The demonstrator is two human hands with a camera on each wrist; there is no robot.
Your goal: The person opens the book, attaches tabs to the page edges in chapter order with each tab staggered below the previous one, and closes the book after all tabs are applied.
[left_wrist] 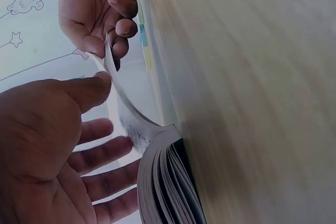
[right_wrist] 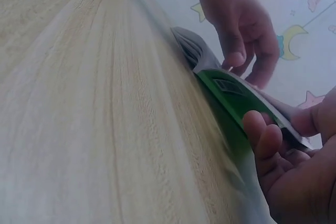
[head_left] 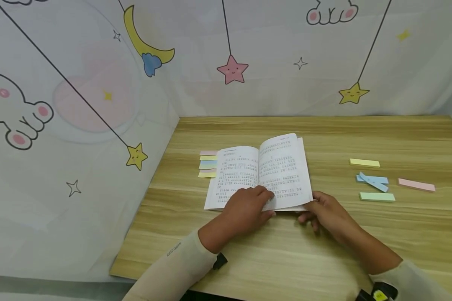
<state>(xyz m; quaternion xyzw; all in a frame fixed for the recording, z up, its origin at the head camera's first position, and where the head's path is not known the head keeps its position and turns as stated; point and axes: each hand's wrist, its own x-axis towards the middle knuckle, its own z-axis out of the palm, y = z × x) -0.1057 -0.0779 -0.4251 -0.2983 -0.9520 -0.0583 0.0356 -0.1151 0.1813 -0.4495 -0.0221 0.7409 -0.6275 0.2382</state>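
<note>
An open book with printed pages lies on the wooden table, several coloured sticky tabs jutting from its left edge. My left hand rests over the lower middle by the spine, its fingers spread loosely on the paper. In the left wrist view, the left hand's thumb lies near the lifted page edge. My right hand pinches the book's lower right corner, thumb above and fingers curled beneath. A green cover shows under the pages in the right wrist view, raised off the table at that corner.
Right of the book lie sticky-tab pads: a yellow one, a green one, a pink one and blue ones, one crossed over another. A white cartoon-printed curtain hangs along the table's back and left edges.
</note>
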